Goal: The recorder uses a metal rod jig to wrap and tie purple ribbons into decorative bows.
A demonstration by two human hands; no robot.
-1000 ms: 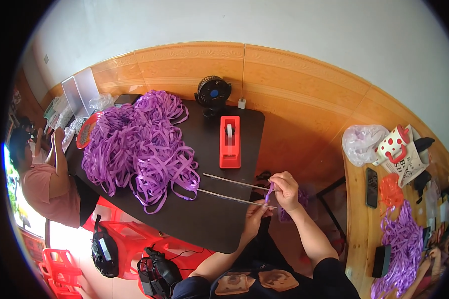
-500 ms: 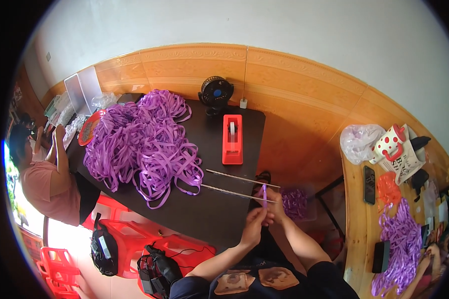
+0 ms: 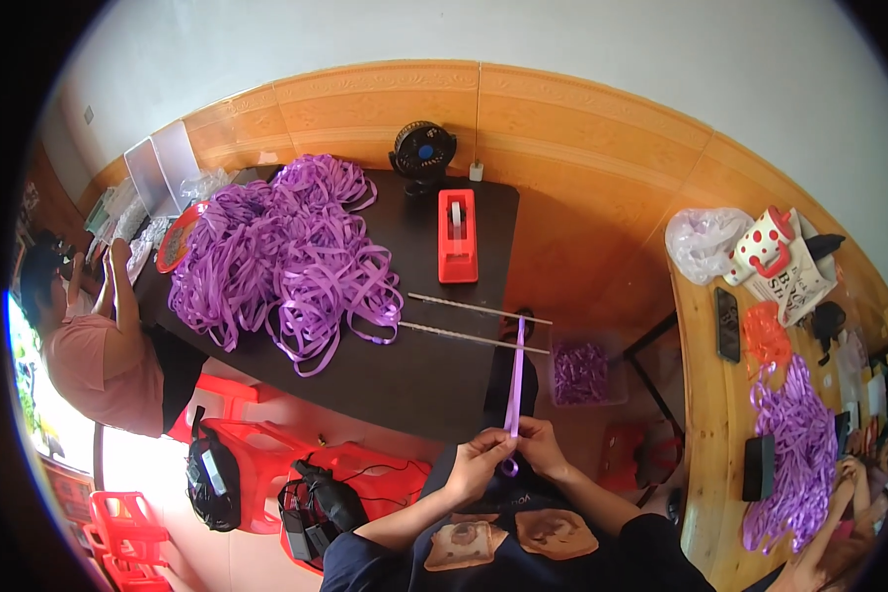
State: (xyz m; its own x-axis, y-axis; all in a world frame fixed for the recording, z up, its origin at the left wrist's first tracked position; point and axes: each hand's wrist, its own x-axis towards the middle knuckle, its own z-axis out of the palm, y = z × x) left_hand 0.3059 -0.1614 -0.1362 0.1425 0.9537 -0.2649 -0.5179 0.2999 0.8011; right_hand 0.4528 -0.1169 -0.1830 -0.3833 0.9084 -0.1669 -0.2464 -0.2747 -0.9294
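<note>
A purple ribbon strap runs from the ends of two thin rods down to my hands, pulled straight. My left hand pinches its near end in front of my shirt. Close beside it, my right hand is closed on the same strap, its fingertips almost meeting the left ones. A small curl of ribbon hangs below the fingers. The rods stick out past the dark table's right edge. To their left lies a big tangled heap of purple straps.
A red tape dispenser and a black fan stand on the dark table. Beyond its right edge sits a clear bin of purple pieces. Red stools hold black bags. Other people sit left and right, the right one by a wooden table.
Both hands have drawn back from the rod ends toward my body, stretching the strap out long. The view has tilted slightly, so the table appears higher.
</note>
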